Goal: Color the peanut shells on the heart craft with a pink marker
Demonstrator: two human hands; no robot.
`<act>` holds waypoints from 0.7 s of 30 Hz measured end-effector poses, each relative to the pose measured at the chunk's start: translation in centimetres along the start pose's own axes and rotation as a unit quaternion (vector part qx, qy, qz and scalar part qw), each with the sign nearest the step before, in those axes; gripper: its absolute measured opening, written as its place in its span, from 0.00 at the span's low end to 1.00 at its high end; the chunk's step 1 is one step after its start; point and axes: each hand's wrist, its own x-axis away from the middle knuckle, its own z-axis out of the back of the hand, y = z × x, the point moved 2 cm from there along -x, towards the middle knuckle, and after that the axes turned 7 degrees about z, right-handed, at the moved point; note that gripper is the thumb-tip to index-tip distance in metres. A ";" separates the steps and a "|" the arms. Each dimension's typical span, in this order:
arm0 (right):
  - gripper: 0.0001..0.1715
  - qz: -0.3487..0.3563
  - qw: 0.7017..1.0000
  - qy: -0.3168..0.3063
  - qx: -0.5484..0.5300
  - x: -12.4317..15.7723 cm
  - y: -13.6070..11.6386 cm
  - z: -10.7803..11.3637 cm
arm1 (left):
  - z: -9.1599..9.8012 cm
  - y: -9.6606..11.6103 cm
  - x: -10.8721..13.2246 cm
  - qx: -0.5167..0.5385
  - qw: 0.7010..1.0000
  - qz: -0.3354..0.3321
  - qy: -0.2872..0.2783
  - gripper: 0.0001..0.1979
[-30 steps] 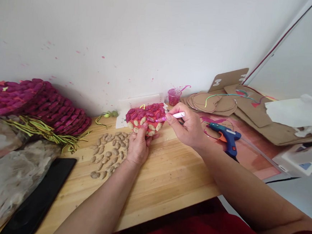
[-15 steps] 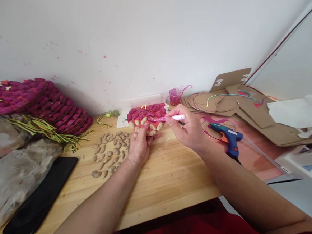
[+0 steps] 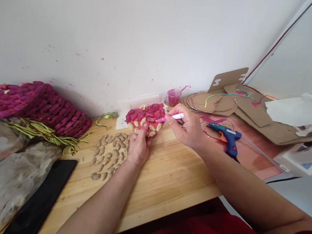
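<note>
My left hand [image 3: 139, 147] is closed on the lower edge of a peanut-covered craft piece [image 3: 147, 112], thumb on the front and fingers behind. Its upper peanuts are painted magenta, while the lower ones are bare tan on a red backing. A yellow loop stands at its top. In a pinch, my right hand [image 3: 183, 128] holds a paintbrush [image 3: 177, 116] with a white handle. The brush's pink tip meets the piece where painted and bare peanuts border each other. Loose peanuts [image 3: 112, 151] lie on the wooden table left of my left hand.
Finished magenta pieces [image 3: 49, 103] are stacked at left, near plastic bags [image 3: 18, 178] and a black phone-like slab [image 3: 44, 194]. A pink-stained cup [image 3: 173, 96] stands by the wall. Cardboard shapes [image 3: 213, 103] and a blue glue gun [image 3: 231, 137] lie at right.
The view has shifted slightly. Both hands keep their grips, and the brush tip has moved slightly right along the piece.
</note>
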 end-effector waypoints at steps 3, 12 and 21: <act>0.11 -0.007 0.999 0.015 -0.030 0.0 0.0 0.0 | 0.1 -0.2 -0.1 -0.018 1.000 -0.022 -0.010 0.22; 0.15 -0.050 0.998 0.026 0.000 0.0 0.4 0.1 | -0.2 0.0 0.4 -0.035 0.998 -0.031 -0.034 0.22; 0.17 -0.070 0.997 0.027 -0.029 0.1 0.7 -0.1 | -0.2 -0.1 0.3 -0.022 0.998 -0.031 -0.040 0.21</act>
